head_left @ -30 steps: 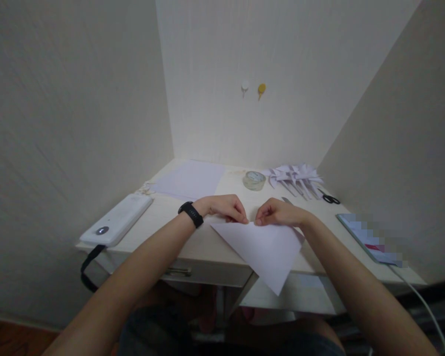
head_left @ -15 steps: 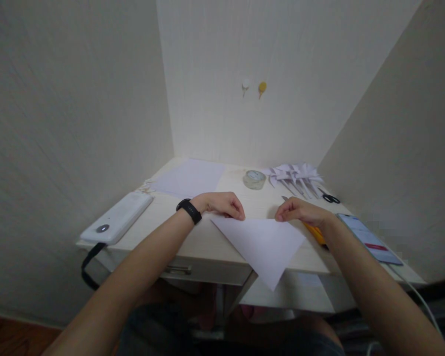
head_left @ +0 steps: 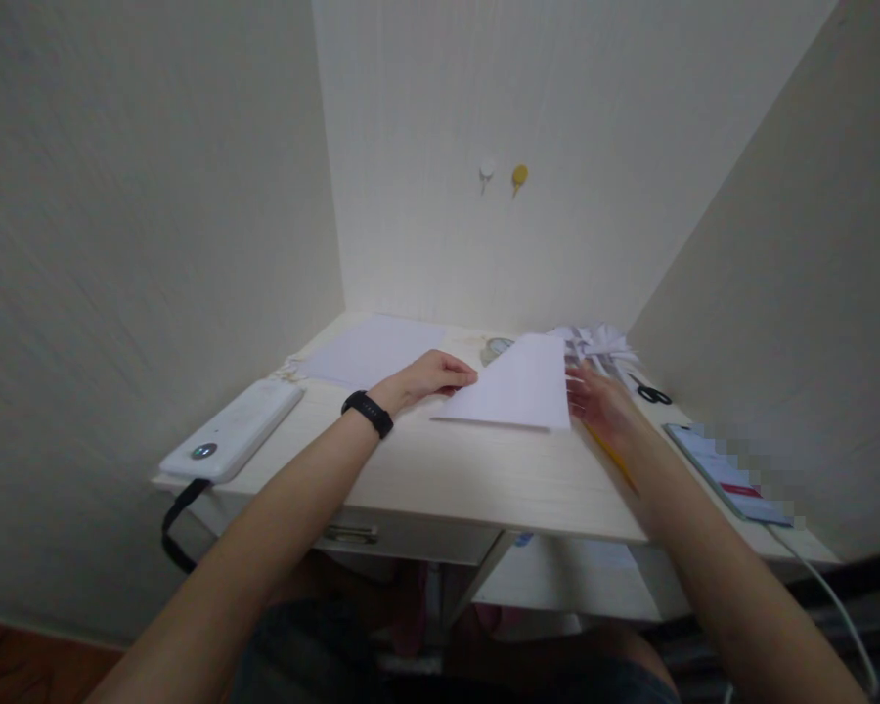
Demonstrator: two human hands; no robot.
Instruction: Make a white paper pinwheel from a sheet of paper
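Cream walls box in a pale wooden desk (head_left: 440,469), where the folded white paper sheet (head_left: 517,393) has just swung up: half a second ago it hung over the near edge pointing to 6 o'clock, now it lies further in, pointing to 12. That reads as a turn between creases. At its 9 o'clock the left hand (head_left: 429,376) pinches a corner; at 3 o'clock the right hand (head_left: 601,406) spreads loosely open against the edge, blurred

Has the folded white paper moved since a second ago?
Yes. The folded paper went from overhanging the desk's front edge to farther back, beside the tape roll.
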